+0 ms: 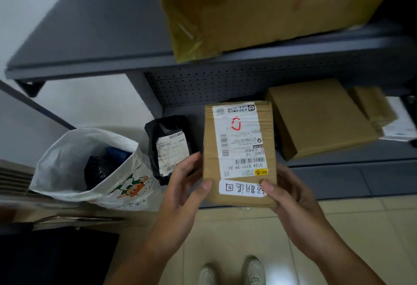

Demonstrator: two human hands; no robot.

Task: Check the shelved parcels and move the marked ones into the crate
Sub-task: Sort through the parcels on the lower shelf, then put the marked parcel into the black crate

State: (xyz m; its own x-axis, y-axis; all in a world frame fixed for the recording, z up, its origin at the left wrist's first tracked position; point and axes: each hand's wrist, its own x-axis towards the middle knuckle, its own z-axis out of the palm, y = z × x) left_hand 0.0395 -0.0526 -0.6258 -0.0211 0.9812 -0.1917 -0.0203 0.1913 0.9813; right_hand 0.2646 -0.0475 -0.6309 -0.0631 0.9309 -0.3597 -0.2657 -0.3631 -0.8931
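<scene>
I hold a small cardboard parcel (240, 153) in front of the lower shelf (338, 167). It carries a white shipping label with a red pen mark and a handwritten white slip near its bottom edge. My left hand (185, 185) grips its lower left side, thumb on the front. My right hand (291, 196) grips the lower right corner. A black plastic-wrapped parcel (169, 149) lies on the shelf to the left. Plain cardboard boxes (320, 117) rest on the shelf to the right. No crate is recognisable in view.
A white sack (90, 167) with a cartoon print stands open on the floor at left, dark packets inside. A large cardboard box (259, 6) sits on the upper shelf (90, 58). Beige floor tiles and my shoes (232, 271) are below. A dark object (56, 260) fills the lower left.
</scene>
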